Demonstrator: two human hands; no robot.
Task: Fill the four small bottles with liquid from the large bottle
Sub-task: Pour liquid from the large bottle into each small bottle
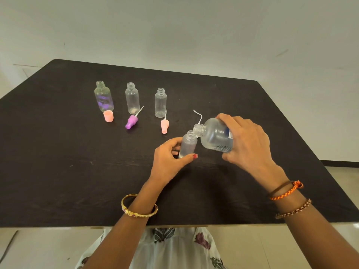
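Bangles and cords ring both wrists at the near edge of the table (58,181), a dark, matte, wood-grained slab whose front rim runs just above the person's floral garment. A wide bare stretch of tabletop lies to the left of the forearms, and a narrower bare strip to the right, before the right edge slants away.

Further in, the left hand (167,158) is wrapped around the fourth small bottle (188,144), a clear, thin-walled plastic cylinder standing on the table with an open threaded neck, thumb and fingers pinching its lower body. Just to its right, the right hand (246,140) is clasped over the large bottle (213,135), a rounder translucent plastic bottle with a blue-printed label, tipped sideways so its open mouth meets the small bottle's rim. A thin bent white tube (198,115) shows just behind the mouth.

Beyond that, three tops lie on the surface: a stubby pink cap (108,116), a purple spray top (131,122) and a pink spray top (164,126), both with slim dip tubes.

Farthest stand three open small bottles, well apart in a row: left bottle (104,97) with a purple tint showing through it, middle bottle (132,99), right bottle (160,103). Bare table continues behind them to the rounded far edge.
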